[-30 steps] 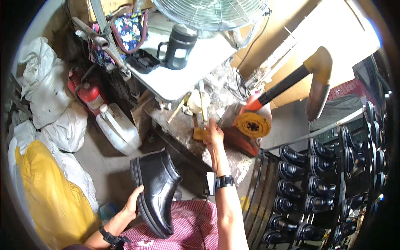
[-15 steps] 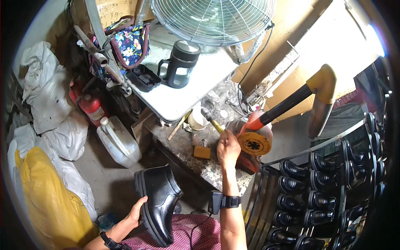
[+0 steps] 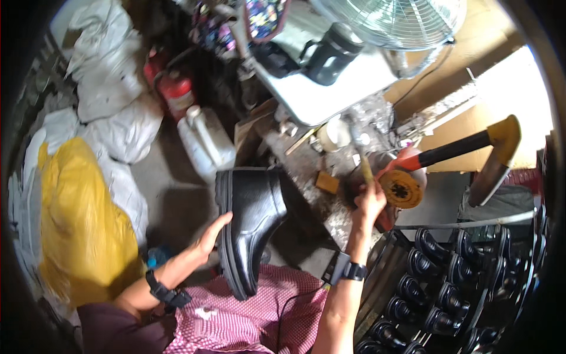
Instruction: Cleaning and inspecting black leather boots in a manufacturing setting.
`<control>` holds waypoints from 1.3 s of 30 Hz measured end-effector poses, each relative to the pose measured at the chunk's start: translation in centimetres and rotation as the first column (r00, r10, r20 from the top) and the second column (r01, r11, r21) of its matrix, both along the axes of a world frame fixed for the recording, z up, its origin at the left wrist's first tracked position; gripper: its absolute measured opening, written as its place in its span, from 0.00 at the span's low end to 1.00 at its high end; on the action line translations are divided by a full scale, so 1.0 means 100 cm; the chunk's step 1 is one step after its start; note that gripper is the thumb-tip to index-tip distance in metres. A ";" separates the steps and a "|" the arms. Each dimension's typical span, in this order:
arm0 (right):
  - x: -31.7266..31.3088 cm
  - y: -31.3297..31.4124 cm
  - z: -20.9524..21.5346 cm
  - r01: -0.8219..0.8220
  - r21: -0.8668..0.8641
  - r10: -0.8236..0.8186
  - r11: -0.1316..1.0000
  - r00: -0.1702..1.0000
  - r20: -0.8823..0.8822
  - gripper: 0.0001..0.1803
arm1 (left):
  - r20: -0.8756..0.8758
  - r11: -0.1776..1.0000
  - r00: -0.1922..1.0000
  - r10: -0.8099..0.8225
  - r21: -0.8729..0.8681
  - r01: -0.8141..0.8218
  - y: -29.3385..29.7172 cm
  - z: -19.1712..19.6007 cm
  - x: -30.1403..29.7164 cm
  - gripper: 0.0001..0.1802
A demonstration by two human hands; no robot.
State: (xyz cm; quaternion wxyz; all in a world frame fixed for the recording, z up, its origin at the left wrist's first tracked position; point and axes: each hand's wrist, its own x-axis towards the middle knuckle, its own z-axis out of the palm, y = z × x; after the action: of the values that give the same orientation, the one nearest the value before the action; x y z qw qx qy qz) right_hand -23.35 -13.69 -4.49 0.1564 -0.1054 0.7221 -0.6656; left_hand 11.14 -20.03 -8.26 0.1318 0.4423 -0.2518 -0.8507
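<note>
A glossy black ankle boot point(image 3: 250, 221) stands tilted over my lap, its ridged sole toward the left and its opening hidden from view. My left hand point(image 3: 213, 237) grips it at the sole; the thumb shows, while the other fingers are hidden by the boot. Out over the bench, my right hand point(image 3: 370, 202) is closed around a yellow-handled tool point(image 3: 367, 169) with a greyish, blurred far end. Right beside that hand is a machine with a round yellow-orange wheel point(image 3: 401, 189). A small orange-brown block point(image 3: 326, 182) lies on the bench to its left.
Behind the worn bench point(image 3: 295, 156) stand a white table point(image 3: 321, 103) with a dark mug point(image 3: 334, 54) and a wire-guarded fan point(image 3: 407, 20). A plastic jug point(image 3: 206, 144), red extinguisher point(image 3: 175, 91) and yellow sack point(image 3: 85, 224) sit at left. Racked black shoes point(image 3: 424, 262) fill the right.
The view has shifted, so the surroundings sit farther right in it. The boot has been raised and turned more upright in my left hand. My right hand still holds the tool by the wheel.
</note>
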 end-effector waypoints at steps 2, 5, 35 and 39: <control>0.011 0.031 0.005 -0.049 -0.222 0.081 0.974 0.987 0.139 0.12 | 0.020 0.999 1.000 -0.019 -0.041 0.020 -0.008 0.004 0.003 0.27; 0.036 0.076 0.023 -0.132 -0.324 0.229 0.937 0.932 0.282 0.14 | 0.035 0.996 0.999 -0.040 -0.076 0.043 -0.013 0.015 0.005 0.27; 0.108 0.084 0.041 -0.460 0.219 0.462 0.861 0.886 0.047 0.09 | -0.004 0.944 0.990 -0.140 -0.302 0.132 0.001 0.026 0.016 0.33; 0.111 0.088 0.041 -0.555 0.266 0.572 0.788 0.820 0.017 0.10 | 0.009 0.934 0.990 -0.138 -0.331 0.133 0.001 0.022 0.017 0.33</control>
State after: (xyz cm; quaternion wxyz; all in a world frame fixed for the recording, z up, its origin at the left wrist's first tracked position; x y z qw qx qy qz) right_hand -12.27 -4.88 -0.40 0.3366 -0.3158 0.7431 -0.4845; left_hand 12.82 -19.89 -6.01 0.1469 0.3894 -0.4200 -0.8065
